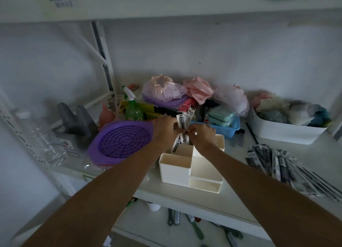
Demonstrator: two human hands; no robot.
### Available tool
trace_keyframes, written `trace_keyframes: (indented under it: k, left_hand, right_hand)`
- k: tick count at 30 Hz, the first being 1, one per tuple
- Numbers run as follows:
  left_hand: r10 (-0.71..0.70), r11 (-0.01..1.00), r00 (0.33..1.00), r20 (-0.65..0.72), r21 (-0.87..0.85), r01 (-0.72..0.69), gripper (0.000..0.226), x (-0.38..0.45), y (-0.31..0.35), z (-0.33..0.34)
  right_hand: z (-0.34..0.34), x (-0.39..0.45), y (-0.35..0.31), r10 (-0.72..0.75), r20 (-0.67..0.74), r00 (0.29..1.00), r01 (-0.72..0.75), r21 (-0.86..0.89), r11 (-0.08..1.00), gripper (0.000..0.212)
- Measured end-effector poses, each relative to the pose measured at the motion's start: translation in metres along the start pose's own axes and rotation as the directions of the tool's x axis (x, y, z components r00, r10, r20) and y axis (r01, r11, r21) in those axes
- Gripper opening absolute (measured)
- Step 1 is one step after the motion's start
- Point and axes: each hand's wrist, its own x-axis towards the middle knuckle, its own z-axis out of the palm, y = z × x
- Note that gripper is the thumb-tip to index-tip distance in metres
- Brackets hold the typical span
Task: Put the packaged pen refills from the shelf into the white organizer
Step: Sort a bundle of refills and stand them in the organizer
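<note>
At far left a clear plastic bottle [44, 145] lies on the white shelf [185, 193], next to a round purple plastic grid lid [122, 141]. My left hand [164, 128] is just right of that lid; its fingers [174, 130] are pinched together on a small bundle of packaged pen refills [183, 124] in narrow black-and-white printed sleeves. My right hand [202, 135] meets it from the other side, fingers closed on the same bundle. The bundle stands roughly upright, its lower ends [178, 144] reaching into a rear compartment of the white plastic multi-compartment organizer [175, 169]. A blue mesh plastic basket [224, 129] sits just behind the organizer. Further right, a loose fan of the same refill packages [288, 165] rests on the shelf, still to be transferred, near a white rectangular bin [286, 134].

Risk assessment:
- The sleeves are thin and slippery; releasing one side early could let the bundle splay and tip over the compartment wall.
- Pressing down off-centre could shift the lightweight organizer towards the shelf edge.

Limits of view:
- My hands cover the middle of the bundle, so the package count cannot be determined.
- Whether the lower ends touch the compartment floor is hidden.
- Low light and blur make the printing illegible.
- The fan of packages is cut off at the right edge.
</note>
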Motion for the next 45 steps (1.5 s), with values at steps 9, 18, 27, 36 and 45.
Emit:
trace_keyframes:
  k: [9, 18, 27, 36, 45]
  left_hand:
    - [0.013, 1.000, 0.999, 0.042, -0.019, -0.012, 0.027, -0.001, -0.006, 0.003]
    - [-0.009, 1.000, 0.986, 0.169, -0.005, 0.009, 0.024, 0.001, -0.002, -0.006]
    - [0.019, 1.000, 0.990, 0.138, -0.020, -0.017, 0.023, -0.003, 0.000, -0.003]
    - [-0.093, 0.942, 0.988, 0.125, -0.310, 0.128, 0.030, 0.011, -0.009, -0.031]
    - [-0.088, 0.837, 0.996, 0.030, -0.540, 0.091, 0.022, 0.031, 0.006, -0.048]
  right_hand:
    - [-0.001, -0.002, -0.001, -0.030, -0.002, 1.000, 0.030, 0.080, 0.996, 0.016]
    - [-0.003, 0.002, 0.000, -0.041, -0.001, 0.999, 0.040, 0.247, 0.968, 0.035]
    - [-0.009, 0.009, -0.016, -0.153, -0.033, 0.988, 0.156, 0.284, 0.946, 0.024]
    - [0.003, 0.012, -0.005, -0.203, -0.002, 0.979, 0.202, 0.110, 0.973, 0.027]
    - [0.009, 0.006, 0.012, -0.206, -0.019, 0.978, 0.206, 0.026, 0.978, 0.018]
